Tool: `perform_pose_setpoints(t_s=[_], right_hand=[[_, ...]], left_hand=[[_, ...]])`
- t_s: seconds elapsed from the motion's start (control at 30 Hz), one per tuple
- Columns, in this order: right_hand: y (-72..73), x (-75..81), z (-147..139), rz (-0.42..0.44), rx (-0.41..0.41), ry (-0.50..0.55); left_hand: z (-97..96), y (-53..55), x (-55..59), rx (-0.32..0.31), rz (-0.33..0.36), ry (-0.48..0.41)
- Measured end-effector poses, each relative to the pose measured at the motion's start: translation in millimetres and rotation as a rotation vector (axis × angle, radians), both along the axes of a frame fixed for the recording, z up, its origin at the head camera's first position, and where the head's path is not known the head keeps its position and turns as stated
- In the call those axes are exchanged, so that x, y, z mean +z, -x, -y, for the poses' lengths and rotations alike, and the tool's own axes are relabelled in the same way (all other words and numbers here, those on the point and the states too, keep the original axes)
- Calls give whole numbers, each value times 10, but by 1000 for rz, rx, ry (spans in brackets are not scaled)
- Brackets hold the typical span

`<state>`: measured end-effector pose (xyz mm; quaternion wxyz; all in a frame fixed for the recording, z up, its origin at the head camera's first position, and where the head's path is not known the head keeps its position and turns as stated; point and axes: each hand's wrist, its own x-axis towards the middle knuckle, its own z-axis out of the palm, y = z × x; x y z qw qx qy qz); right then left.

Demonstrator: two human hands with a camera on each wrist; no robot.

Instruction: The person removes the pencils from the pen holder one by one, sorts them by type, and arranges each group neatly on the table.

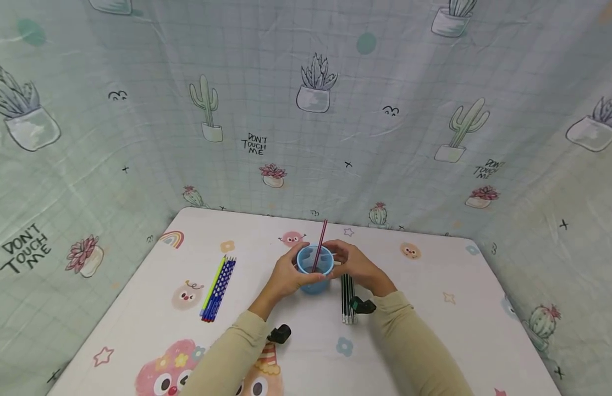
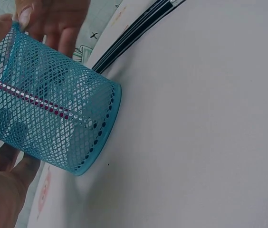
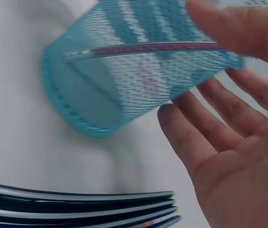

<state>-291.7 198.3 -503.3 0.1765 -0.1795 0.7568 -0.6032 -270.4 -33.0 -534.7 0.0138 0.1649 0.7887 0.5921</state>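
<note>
A blue mesh pencil cup [image 1: 314,287] is held between both hands, close over the white table. My left hand [image 1: 287,275] grips its left side, thumb across the front near the rim and fingers behind. On the other side my right hand [image 1: 357,265] holds it near the rim; in the right wrist view its thumb [image 3: 248,31] lies over the mesh and its fingertips meet the lower side. One dark red pencil [image 1: 321,239] leans inside the cup, its end showing through the mesh near the base in the left wrist view.
Several black striped pencils [image 1: 347,302] lie beside the cup, under the right wrist. Left of the hands lies a row of blue patterned pencils [image 1: 220,291] with a yellow-green pencil [image 1: 214,283] along its edge. A printed curtain [image 1: 286,110] hangs behind the table [image 1: 409,319].
</note>
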Motion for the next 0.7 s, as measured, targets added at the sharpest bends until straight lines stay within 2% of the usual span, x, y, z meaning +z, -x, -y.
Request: perform_pose_setpoints(t_s=[0.17, 0.37, 0.53, 0.7], right_hand=[[68, 91, -37, 6, -15, 109], [147, 236, 82, 9, -165, 215], [198, 313, 227, -50, -301, 184], [233, 367, 346, -97, -383, 135]], left_hand=[[-1, -7, -4, 10, 6, 12], [-9, -21, 25, 15, 31, 11], [-8, -27, 27, 21, 33, 34], [-4, -14, 10, 25, 33, 30]])
